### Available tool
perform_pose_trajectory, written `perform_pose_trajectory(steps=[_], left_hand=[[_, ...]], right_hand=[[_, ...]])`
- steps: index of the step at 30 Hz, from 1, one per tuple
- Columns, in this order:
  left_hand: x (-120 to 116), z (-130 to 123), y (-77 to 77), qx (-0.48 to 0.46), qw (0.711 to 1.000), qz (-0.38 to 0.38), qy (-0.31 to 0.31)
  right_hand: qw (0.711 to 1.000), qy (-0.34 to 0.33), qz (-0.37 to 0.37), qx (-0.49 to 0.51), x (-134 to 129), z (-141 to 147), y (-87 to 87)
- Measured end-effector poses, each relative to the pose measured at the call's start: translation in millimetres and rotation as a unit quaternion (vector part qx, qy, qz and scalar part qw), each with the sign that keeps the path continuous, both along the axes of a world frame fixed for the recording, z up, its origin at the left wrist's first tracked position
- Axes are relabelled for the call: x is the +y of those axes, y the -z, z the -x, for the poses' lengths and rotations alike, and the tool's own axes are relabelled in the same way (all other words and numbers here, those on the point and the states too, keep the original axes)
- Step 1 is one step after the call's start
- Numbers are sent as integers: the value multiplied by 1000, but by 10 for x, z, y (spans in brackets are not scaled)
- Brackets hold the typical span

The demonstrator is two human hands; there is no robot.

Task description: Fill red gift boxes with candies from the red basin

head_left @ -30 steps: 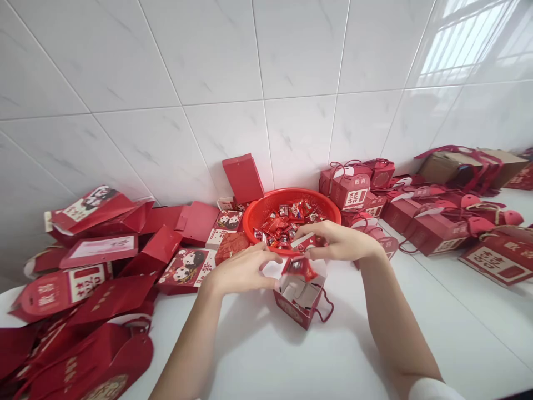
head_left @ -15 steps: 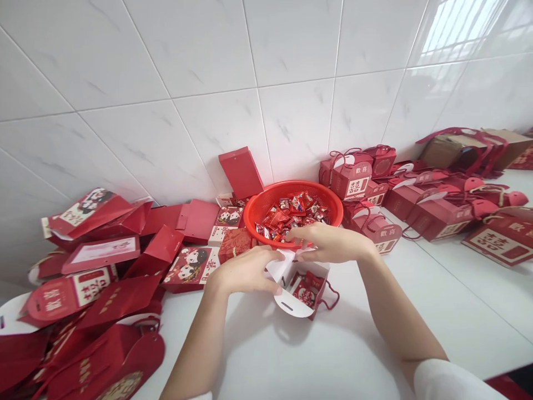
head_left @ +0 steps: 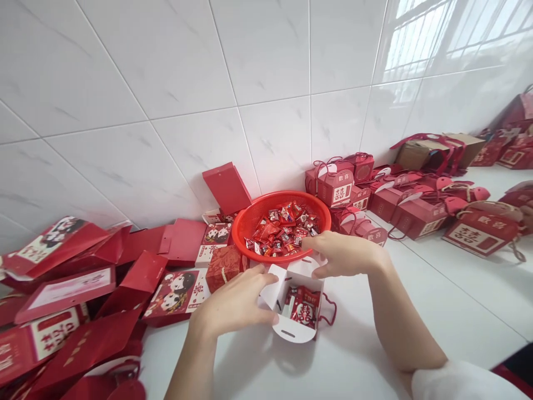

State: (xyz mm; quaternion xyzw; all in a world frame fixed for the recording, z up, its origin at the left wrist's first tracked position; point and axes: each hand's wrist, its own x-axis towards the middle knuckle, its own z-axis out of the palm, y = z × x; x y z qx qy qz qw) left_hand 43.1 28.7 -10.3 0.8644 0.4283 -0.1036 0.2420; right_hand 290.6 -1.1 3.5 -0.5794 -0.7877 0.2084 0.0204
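Observation:
A small red gift box [head_left: 278,333] with a white inside stands open on the table, its flaps spread and a red cord loop at its right side. Inside lie red-wrapped candies [head_left: 303,308]. My left hand [head_left: 235,303] grips the box's left side, thumb by the rounded front flap and fingers behind the side flap. At the back flap, my right hand [head_left: 345,254] has its thumb and bent fingers around the edge; its fingertips are partly hidden. Just behind stands a red plastic basket [head_left: 241,233] with many wrapped candies in it.
Unfilled-looking red cartons [head_left: 104,300] are heaped on the left. Several corded gift boxes [head_left: 333,186] crowd the right along the tiled wall [head_left: 275,133]. A person's hand [head_left: 528,214] shows partly at the right edge, beside a box.
The view has turned right, and things sit further left in it. My right hand has drawn back from over the basket to the back flap. My left hand stays at the box.

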Motion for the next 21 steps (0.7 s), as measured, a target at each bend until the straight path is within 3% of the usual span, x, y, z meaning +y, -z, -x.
perform_pose_trajectory(steps=[5, 9, 16, 21], left_hand=[[-80, -10, -42, 1, 1000, 2, 8], [-137, -53, -91, -10, 1000, 3, 19], [-229, -94, -98, -36, 995, 53, 81], [-272, -95, -59, -22, 991, 41, 126]], right_hand=[[999, -43, 24, 9, -69, -14, -63], [998, -14, 27, -48, -28, 54, -19], [997, -26, 31, -61, 37, 212, 88], [996, -61, 7, -70, 20, 300, 105]])
